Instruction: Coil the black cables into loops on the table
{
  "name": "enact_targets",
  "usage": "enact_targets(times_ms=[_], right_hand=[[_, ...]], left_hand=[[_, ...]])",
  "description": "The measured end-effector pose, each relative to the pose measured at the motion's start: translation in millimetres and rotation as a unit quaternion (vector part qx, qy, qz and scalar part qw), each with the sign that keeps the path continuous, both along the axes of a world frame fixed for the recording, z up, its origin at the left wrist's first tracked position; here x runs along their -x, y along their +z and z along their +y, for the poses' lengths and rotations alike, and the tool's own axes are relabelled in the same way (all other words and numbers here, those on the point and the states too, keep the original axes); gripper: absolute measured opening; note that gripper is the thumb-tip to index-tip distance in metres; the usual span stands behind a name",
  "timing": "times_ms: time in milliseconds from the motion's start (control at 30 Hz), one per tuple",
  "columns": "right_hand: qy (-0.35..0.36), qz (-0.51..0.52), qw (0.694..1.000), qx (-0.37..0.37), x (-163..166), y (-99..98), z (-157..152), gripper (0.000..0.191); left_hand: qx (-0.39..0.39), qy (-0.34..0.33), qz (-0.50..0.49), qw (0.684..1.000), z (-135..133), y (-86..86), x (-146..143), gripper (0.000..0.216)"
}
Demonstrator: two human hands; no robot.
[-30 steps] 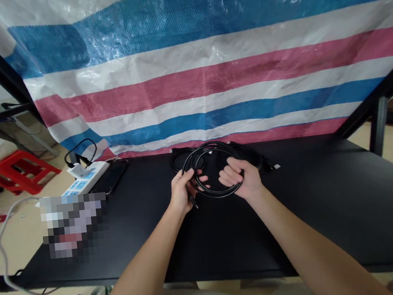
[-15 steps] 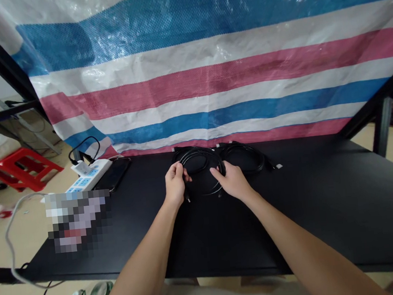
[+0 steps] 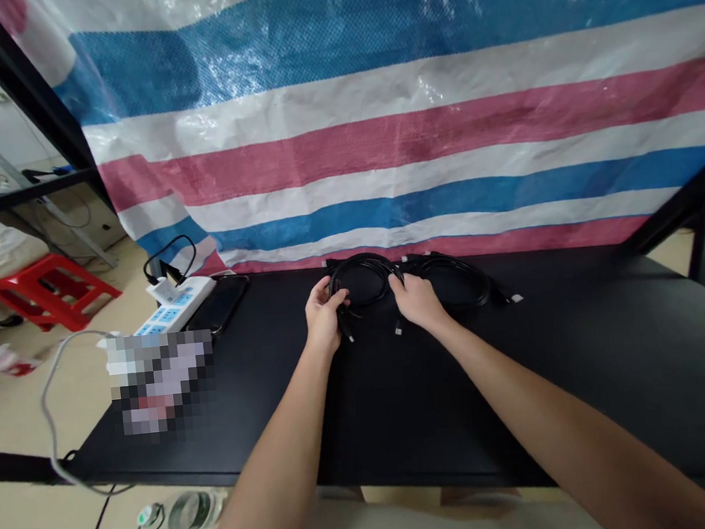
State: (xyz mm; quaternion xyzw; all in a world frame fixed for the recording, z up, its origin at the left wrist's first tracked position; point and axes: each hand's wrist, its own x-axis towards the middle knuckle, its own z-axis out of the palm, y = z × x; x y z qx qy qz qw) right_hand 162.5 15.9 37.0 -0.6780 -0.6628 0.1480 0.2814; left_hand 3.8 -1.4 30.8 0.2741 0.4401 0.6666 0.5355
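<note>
My left hand [image 3: 325, 317] grips the left side of a coiled black cable [image 3: 360, 279], its fingers curled over the loops. My right hand [image 3: 415, 302] rests at the coil's right side, fingers closed over the strands. The coil lies low on the black table [image 3: 464, 387]. Just right of it sits a second black cable loop [image 3: 457, 281], ending in a small connector [image 3: 514, 298]. Two more black plug ends [image 3: 347, 331] hang below the coil, near my left hand.
A white power strip [image 3: 173, 308] and a black phone [image 3: 219, 304] lie at the table's far left. A pixelated patch [image 3: 161, 381] hides something nearby. A striped tarp [image 3: 377, 129] hangs behind the table. A red stool [image 3: 49, 289] stands on the floor at left.
The coil, held up in both hands a second ago, now lies low on the table. My hands have moved farther away from me and closer together, and the view has shifted.
</note>
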Motion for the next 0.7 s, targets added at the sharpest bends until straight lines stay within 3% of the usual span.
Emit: enact_targets(times_ms=[133,300,467,567,700], right_hand=[[-0.005,-0.017,0.999,0.034,15,6.6,30,0.036],[-0.015,-0.021,0.998,0.053,24,1.9,55,0.035],[-0.037,-0.046,0.996,0.069,23,1.8,56,0.027],[-0.045,-0.078,0.993,0.074,24,7.2,47,0.032],[-0.021,-0.137,0.989,0.053,26,8.5,38,0.045]], left_hand=[[-0.031,0.056,0.129,0.990,12,-13.6,8,0.039],[-0.015,0.093,0.315,0.944,20,-25.7,13,0.053],[-0.028,0.055,0.474,0.878,13,-26.9,6,0.055],[-0.024,0.019,0.552,0.833,7,-23.2,1,0.054],[-0.061,-0.015,0.607,0.792,2,-22.0,0,0.033]])
